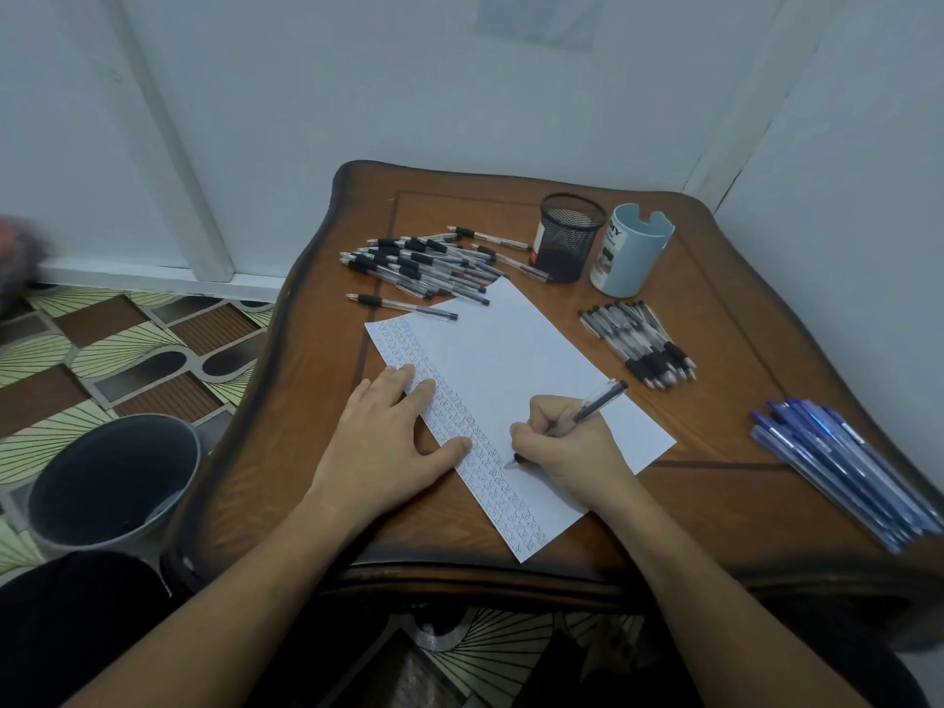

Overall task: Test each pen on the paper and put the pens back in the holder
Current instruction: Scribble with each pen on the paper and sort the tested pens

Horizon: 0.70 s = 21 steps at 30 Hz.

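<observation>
Near the front edge of the table (715, 508) the paper (511, 360) lies at a slant, with its near corner right up at that edge. The left hand (388, 442) is flat on it, fingers straight and a bit spread. It's pressing on the paper's left long side, where a strip of tiny blue scribbles runs the whole length. The right hand (567, 442) is curled around a pen (597, 403) with a clear barrel and a dark grip. The tip is down on the paper just beside the scribble strip, toward the near end, and the pen's back end tilts up and off to the right.

Over toward the far left corner of the table there's a loose pile of pens (424, 265), same clear-and-black sort, and the paper's far corner reaches the pile's edge. One single pen (403, 306) lies on its own between the pile and the paper's far left edge.

Toward the far right corner two containers stand upright, close together — a black mesh holder (569, 237) and a light blue cup (631, 250) with a notched rim. Can't tell if they're actually touching.

Just right of the paper, on the near side of the cup, sits a tidy bundle of pens (638, 342), tips pointing front-right. Along the right edge of the table a batch of blue pens (838, 467) lies side by side.

Left of the table, a dark bin (112, 482) sits on the patterned floor (127, 339).
</observation>
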Tool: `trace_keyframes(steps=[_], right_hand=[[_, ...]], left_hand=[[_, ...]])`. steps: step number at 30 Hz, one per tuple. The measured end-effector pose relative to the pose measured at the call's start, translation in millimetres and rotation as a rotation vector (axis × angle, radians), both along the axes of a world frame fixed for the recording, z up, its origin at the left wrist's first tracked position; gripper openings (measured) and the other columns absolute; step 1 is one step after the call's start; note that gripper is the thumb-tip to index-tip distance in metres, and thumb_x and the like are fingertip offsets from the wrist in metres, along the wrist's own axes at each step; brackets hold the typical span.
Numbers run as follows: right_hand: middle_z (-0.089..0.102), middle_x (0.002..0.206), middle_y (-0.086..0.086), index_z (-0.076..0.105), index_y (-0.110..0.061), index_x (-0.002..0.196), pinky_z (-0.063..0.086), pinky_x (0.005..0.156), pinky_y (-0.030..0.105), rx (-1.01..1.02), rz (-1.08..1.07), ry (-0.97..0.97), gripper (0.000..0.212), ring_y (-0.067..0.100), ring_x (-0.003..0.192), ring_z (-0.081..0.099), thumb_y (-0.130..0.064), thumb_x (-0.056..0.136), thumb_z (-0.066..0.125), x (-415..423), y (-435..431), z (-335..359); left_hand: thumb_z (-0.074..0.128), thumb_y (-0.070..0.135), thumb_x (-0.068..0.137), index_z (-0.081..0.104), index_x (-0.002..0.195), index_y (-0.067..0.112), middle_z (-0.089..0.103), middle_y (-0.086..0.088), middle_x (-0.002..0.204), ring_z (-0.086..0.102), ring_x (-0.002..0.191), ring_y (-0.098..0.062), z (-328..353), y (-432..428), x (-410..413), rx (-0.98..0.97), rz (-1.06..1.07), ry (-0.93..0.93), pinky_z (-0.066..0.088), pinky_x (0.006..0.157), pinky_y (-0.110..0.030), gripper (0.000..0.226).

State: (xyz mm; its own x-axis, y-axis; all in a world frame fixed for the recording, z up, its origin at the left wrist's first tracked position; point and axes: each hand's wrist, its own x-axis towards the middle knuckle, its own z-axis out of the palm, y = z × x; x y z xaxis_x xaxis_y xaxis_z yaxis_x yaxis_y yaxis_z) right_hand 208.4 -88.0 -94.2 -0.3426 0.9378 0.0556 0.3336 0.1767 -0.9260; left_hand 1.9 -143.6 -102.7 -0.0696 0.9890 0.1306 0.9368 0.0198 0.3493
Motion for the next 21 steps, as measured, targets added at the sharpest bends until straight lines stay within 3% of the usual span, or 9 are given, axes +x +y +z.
trace_keyframes(steps=[7,12,17,21], right_hand=[[0.035,0.052,-0.004,0.035,-0.021,0.048,0.038,0.054,0.028,0.009,0.004,-0.015,0.045,0.008,0.052,0.042,-0.011,0.078,0.066,0.1,0.3,0.8],[0.033,0.054,0.0,0.034,-0.019,0.049,0.037,0.054,0.028,0.019,-0.008,-0.015,0.048,0.009,0.053,0.042,-0.003,0.081,0.066,0.1,-0.1,0.6],[0.032,0.056,0.003,0.032,-0.018,0.05,0.039,0.053,0.026,0.002,-0.002,0.016,0.043,0.017,0.059,0.044,-0.01,0.077,0.065,-0.4,-0.6,-0.6],[0.031,0.054,0.001,0.032,-0.017,0.05,0.035,0.053,0.026,0.013,-0.002,-0.007,0.047,0.011,0.055,0.038,-0.003,0.08,0.065,1.0,0.5,-1.0]], left_hand=[[0.022,0.082,0.07,0.039,0.145,0.027,0.027,0.001,0.156,0.017,0.145,-0.014,0.5,-0.4,-0.2,-0.001,-0.005,-0.003,0.001,0.116,-0.033,0.094],[0.021,0.082,0.07,0.039,0.145,0.025,0.027,0.001,0.156,0.018,0.145,-0.014,1.0,-1.1,0.5,0.002,-0.007,-0.007,0.003,0.117,-0.034,0.096],[0.021,0.082,0.07,0.04,0.145,0.026,0.028,0.001,0.156,0.019,0.144,-0.014,1.2,-0.4,0.2,0.008,-0.002,-0.006,0.002,0.116,-0.031,0.096],[0.022,0.082,0.07,0.04,0.144,0.026,0.028,0.001,0.156,0.019,0.144,-0.014,1.1,-0.8,0.8,0.014,-0.003,-0.009,0.002,0.115,-0.031,0.095]])
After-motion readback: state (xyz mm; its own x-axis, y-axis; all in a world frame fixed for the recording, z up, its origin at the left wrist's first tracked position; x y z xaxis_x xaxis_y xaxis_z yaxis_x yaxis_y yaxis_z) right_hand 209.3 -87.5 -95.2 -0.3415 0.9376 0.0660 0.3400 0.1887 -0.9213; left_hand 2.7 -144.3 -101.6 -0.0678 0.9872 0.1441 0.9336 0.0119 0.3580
